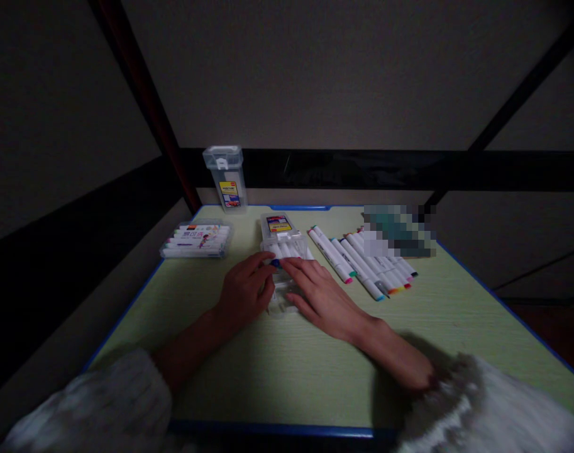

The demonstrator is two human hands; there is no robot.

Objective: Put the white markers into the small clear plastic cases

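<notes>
Left grip (244, 286) pinches a blue-ended marker (276, 263) over the clear case (283, 293); right grip (322, 296), spread, steadies it: best kept level.

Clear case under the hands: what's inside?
White markers show in the far part of the clear case. The left hand and right hand cover some of it; total count can't be seen.

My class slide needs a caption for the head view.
Left hand and right hand over a clear marker case, loose markers lying to the right.
</notes>
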